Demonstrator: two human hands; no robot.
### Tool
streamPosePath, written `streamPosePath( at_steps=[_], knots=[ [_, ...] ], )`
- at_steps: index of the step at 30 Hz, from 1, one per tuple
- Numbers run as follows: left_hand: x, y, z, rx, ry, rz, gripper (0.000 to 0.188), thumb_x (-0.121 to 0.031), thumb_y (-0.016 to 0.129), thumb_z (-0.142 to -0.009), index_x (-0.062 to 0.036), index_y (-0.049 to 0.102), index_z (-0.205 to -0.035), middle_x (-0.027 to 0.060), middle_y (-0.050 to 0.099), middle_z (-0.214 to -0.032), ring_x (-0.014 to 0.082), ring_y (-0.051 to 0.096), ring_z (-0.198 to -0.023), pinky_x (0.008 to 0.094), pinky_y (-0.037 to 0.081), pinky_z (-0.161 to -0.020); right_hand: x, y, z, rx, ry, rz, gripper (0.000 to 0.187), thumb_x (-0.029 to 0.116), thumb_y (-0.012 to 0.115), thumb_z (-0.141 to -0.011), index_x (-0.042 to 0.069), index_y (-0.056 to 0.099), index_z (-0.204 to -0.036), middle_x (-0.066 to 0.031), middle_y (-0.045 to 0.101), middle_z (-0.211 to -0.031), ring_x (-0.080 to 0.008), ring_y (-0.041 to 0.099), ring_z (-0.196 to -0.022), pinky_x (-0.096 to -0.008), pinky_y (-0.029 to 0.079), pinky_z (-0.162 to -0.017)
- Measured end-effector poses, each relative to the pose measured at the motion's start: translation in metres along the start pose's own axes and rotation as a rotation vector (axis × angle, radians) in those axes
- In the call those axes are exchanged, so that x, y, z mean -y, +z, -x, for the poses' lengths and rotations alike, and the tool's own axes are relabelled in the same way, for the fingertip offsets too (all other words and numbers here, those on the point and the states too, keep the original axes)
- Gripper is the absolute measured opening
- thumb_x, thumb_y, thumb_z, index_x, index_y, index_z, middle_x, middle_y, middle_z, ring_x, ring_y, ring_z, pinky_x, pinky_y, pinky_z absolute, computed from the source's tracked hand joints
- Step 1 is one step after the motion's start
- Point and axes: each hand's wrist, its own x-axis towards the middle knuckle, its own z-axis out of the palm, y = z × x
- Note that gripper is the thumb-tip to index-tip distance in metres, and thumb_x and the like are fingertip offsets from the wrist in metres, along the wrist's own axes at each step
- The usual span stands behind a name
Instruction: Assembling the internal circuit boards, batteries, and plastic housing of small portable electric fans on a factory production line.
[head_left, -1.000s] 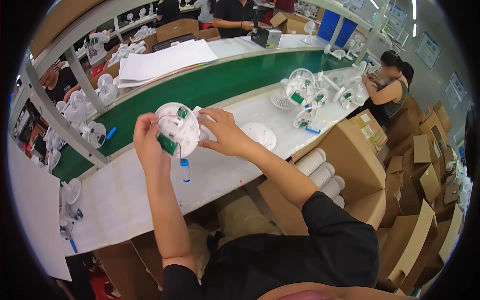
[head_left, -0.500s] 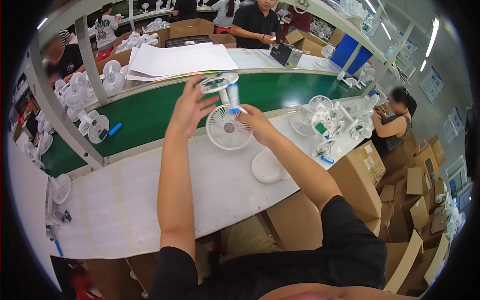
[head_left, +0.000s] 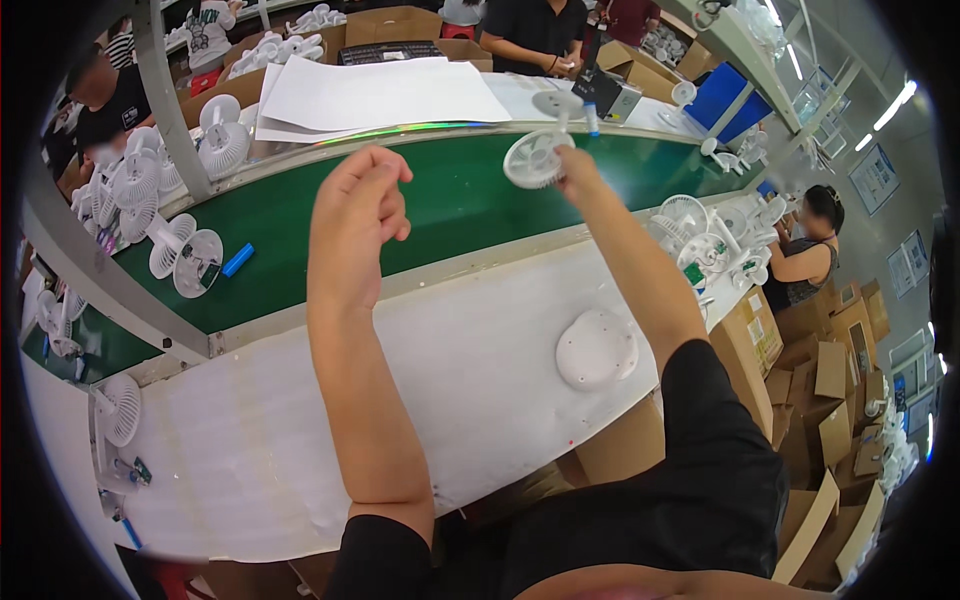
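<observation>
Two bare hands are in view, and we note both above the green belt point(head_left: 450, 205) that runs along the far edge of the tabletop point(head_left: 290, 440). The right hand point(head_left: 578, 175) holds a white fan point(head_left: 533, 160) aloft over the belt; we find its fingers pinching the grille at the side of the round head. The fan hangs tilted, its base above the head, and a blue-and-white cylinder point(head_left: 592, 120) sits just beside that base; we cannot tell how the two are joined. The left hand point(head_left: 355, 205) is raised, well apart from the fan, its fingers loosely curled toward the palm; we see nothing between them.

On the tabletop, we record a white rounded cover point(head_left: 597, 348) lying flat near the near edge, toward the right end. A cluster of white fan parts point(head_left: 705, 245) stands at the right end, some with green boards exposed. At the left end we observe another fan point(head_left: 122, 410), with a small green board point(head_left: 141, 471) near it.

On the belt's left stretch, we log an opened fan unit point(head_left: 200, 262) with a blue cylinder point(head_left: 238, 260) just beside it.
</observation>
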Motion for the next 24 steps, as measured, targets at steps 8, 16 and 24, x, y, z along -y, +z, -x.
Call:
streamPosePath(
  at_steps=[8,16,24],
  knots=[
    [-0.034,0.014,0.026,-0.102,0.097,0.128,0.01,-0.014,0.054,-0.087,-0.0069,0.059,-0.081,-0.0062,0.037,-0.055,0.0028,0.028,-0.048,0.02,0.024,-0.044,-0.005,0.041,-0.118,-0.183,-0.836,0.412,0.033,0.016,0.058,-0.089,-0.009,0.062,-0.11,-0.0231,0.066,-0.101,-0.0291,0.067,-0.085,-0.0361,0.055,-0.065],
    [-0.049,0.052,0.031,-0.109,0.116,0.024,0.012,-0.012,0.054,-0.086,-0.0045,0.054,-0.077,-0.0058,0.035,-0.053,0.0031,0.024,-0.047,0.0205,0.018,-0.044,0.021,0.036,-0.124,0.333,-0.929,0.743,0.036,0.015,0.059,-0.088,-0.003,0.058,-0.119,-0.0211,0.062,-0.111,-0.0291,0.064,-0.095,-0.0366,0.053,-0.074],
    [-0.029,0.086,-0.01,-0.134,0.158,-0.051,0.018,-0.012,0.054,-0.083,-0.0027,0.053,-0.067,-0.0014,0.041,-0.056,0.0087,0.031,-0.053,0.0249,0.026,-0.049,0.031,0.049,-0.093,0.559,-1.075,0.963,0.043,0.015,0.06,-0.086,0.003,0.055,-0.128,-0.019,0.059,-0.121,-0.029,0.061,-0.106,-0.0371,0.051,-0.084]
  ],
)
